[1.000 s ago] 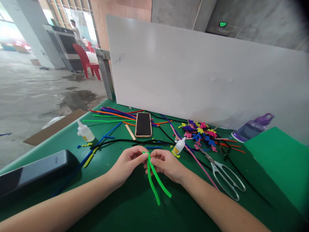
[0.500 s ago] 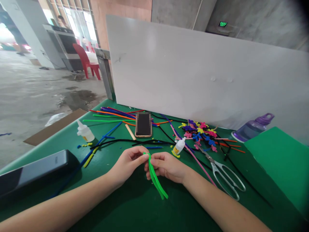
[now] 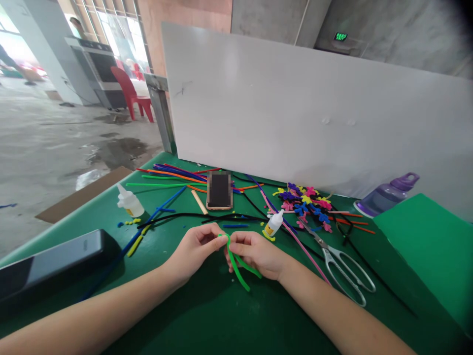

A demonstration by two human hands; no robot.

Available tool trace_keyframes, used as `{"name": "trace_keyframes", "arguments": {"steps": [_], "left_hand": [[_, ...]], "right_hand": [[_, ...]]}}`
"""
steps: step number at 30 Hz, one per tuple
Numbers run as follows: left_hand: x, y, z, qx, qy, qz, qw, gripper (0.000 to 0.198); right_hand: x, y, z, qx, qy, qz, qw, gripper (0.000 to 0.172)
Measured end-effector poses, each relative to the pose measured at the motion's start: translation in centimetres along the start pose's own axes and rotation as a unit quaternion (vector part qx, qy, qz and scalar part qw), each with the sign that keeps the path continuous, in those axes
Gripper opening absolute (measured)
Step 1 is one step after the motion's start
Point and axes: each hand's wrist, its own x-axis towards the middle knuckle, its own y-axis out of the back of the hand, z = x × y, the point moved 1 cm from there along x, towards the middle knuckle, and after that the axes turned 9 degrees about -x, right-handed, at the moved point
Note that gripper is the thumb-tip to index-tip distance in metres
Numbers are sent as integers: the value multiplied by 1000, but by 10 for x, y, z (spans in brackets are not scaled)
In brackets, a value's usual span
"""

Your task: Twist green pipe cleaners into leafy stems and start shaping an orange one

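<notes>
A bright green pipe cleaner [image 3: 238, 272] is pinched between both hands over the near middle of the table, its two loose ends hanging down and spread apart. My left hand [image 3: 197, 254] grips its upper end between thumb and forefinger. My right hand [image 3: 254, 254] is closed on it just beside, the fingertips almost touching the left ones. Beyond my right hand a small white glue bottle [image 3: 274, 224] stands tilted. Scissors [image 3: 342, 266] with pale handles lie to the right of my right forearm.
A phone [image 3: 219, 191] stands behind the hands, with loose pipe cleaners [image 3: 173, 170] beside it. Small flower shapes [image 3: 305, 202] are heaped at right, near a purple bottle [image 3: 386, 195]. Another glue bottle [image 3: 130, 202] and a dark device [image 3: 62, 264] are at left. A white board [image 3: 314, 118] rises behind.
The green pipe cleaner's hanging ends have spread apart, one swinging right toward my right palm. My hands have stayed almost in place.
</notes>
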Motion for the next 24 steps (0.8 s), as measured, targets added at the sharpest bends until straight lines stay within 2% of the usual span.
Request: {"name": "trace_keyframes", "arguments": {"steps": [6, 11, 16, 19, 24], "left_hand": [[1, 4, -6, 17, 14, 39, 999, 25], [3, 6, -10, 37, 27, 42, 998, 27], [3, 5, -8, 55, 32, 43, 997, 28], [3, 5, -8, 64, 32, 44, 996, 29], [2, 4, -7, 58, 31, 39, 997, 29]], "right_hand": [[-2, -8, -9, -144, 62, 86, 984, 26], [-6, -12, -15, -260, 62, 103, 958, 18], [-10, -14, -17, -370, 86, 149, 913, 16], [-10, -15, -16, -386, 90, 169, 903, 16], [-9, -14, -17, -370, 104, 175, 907, 15]]}}
